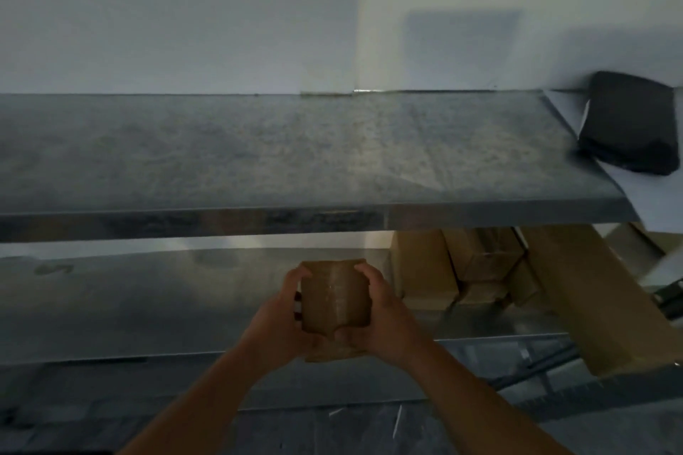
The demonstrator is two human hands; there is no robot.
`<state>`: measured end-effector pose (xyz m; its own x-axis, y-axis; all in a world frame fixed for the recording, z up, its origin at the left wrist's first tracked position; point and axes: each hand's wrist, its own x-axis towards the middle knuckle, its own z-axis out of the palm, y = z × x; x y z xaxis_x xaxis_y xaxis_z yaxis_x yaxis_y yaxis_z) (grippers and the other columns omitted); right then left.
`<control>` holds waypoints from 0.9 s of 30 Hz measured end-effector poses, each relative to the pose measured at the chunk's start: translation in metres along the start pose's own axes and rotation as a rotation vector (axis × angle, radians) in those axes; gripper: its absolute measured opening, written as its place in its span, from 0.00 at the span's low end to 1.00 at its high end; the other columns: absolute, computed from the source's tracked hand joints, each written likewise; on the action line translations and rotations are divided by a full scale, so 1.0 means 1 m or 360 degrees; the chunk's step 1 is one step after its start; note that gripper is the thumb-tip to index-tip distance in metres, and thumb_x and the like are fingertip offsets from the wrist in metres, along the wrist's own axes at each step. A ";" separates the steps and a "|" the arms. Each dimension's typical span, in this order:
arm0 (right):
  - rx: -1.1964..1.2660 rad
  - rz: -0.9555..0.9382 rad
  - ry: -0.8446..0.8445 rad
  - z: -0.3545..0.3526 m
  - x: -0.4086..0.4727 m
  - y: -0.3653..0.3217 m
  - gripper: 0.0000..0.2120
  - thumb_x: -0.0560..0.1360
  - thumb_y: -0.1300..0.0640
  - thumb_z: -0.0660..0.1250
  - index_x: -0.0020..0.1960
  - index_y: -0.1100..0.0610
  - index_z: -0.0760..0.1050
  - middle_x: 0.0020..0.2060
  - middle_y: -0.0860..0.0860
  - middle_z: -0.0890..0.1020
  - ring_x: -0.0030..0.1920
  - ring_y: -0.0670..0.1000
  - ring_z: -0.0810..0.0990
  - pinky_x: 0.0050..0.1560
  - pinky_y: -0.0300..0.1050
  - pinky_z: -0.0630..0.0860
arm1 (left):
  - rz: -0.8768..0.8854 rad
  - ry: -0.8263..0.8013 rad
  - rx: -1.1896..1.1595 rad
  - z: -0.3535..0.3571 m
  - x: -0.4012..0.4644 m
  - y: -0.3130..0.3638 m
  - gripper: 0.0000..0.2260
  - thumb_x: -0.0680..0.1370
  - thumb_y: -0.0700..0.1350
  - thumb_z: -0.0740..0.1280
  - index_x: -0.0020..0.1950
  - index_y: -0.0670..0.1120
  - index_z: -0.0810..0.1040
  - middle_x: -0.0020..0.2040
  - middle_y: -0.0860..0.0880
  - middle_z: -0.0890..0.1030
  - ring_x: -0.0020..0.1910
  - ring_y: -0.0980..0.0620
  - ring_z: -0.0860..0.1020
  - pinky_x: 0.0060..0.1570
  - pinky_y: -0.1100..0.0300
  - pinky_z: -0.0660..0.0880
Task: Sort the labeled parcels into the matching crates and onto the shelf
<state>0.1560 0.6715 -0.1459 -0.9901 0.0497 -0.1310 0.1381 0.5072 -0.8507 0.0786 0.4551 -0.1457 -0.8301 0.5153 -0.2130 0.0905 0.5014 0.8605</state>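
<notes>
Parcel: small brown cardboard box [334, 295], taped and glossy on top, held in front of the lower metal shelf [148, 303].
Left hand [282, 321]: fingers curled round the box's left side.
Right hand [380, 318]: grips its right side.
Upper shelf [258, 151]: dull speckled steel.
Right: black plastic mailer [628, 122]; blurred cardboard boxes [480, 270].
Label: unreadable.

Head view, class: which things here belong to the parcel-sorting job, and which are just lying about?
Belong to the job:
left hand
right hand
small brown parcel, held by both
metal shelf

Lying about:
black package, right of the shelf
cardboard boxes, stacked below
</notes>
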 end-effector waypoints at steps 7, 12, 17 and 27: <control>0.0174 -0.0093 0.0045 -0.002 -0.009 -0.023 0.37 0.66 0.18 0.66 0.71 0.23 0.58 0.69 0.40 0.65 0.65 0.42 0.73 0.61 0.45 0.79 | 0.0149 0.0157 0.0156 -0.013 -0.034 0.026 0.45 0.60 0.64 0.80 0.72 0.71 0.61 0.64 0.57 0.70 0.58 0.55 0.77 0.51 0.57 0.82; 0.0070 -0.0196 0.0109 0.000 -0.014 -0.032 0.21 0.72 0.21 0.61 0.55 0.33 0.68 0.58 0.41 0.70 0.53 0.34 0.74 0.48 0.30 0.74 | 0.0204 0.0460 0.0131 -0.009 -0.061 0.048 0.12 0.76 0.59 0.67 0.54 0.55 0.75 0.52 0.48 0.78 0.51 0.52 0.79 0.52 0.50 0.79; 0.0110 -0.0170 -0.0124 0.008 -0.022 -0.035 0.36 0.75 0.30 0.70 0.78 0.35 0.61 0.72 0.38 0.69 0.69 0.41 0.73 0.67 0.42 0.75 | 0.0104 0.0400 0.0209 -0.012 -0.079 0.049 0.25 0.76 0.50 0.75 0.70 0.59 0.71 0.62 0.52 0.73 0.58 0.56 0.77 0.59 0.56 0.79; -0.0034 -0.0301 0.0017 0.028 -0.037 -0.064 0.19 0.69 0.36 0.76 0.56 0.35 0.74 0.54 0.39 0.77 0.55 0.37 0.75 0.51 0.27 0.69 | 0.0129 0.0465 0.0328 -0.036 -0.105 0.042 0.25 0.69 0.48 0.81 0.63 0.57 0.77 0.59 0.52 0.73 0.56 0.55 0.77 0.59 0.63 0.73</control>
<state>0.1845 0.6130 -0.1008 -0.9986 -0.0393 0.0359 -0.0512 0.5267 -0.8485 0.1499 0.3971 -0.0710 -0.9352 0.3537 0.0188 0.2465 0.6119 0.7516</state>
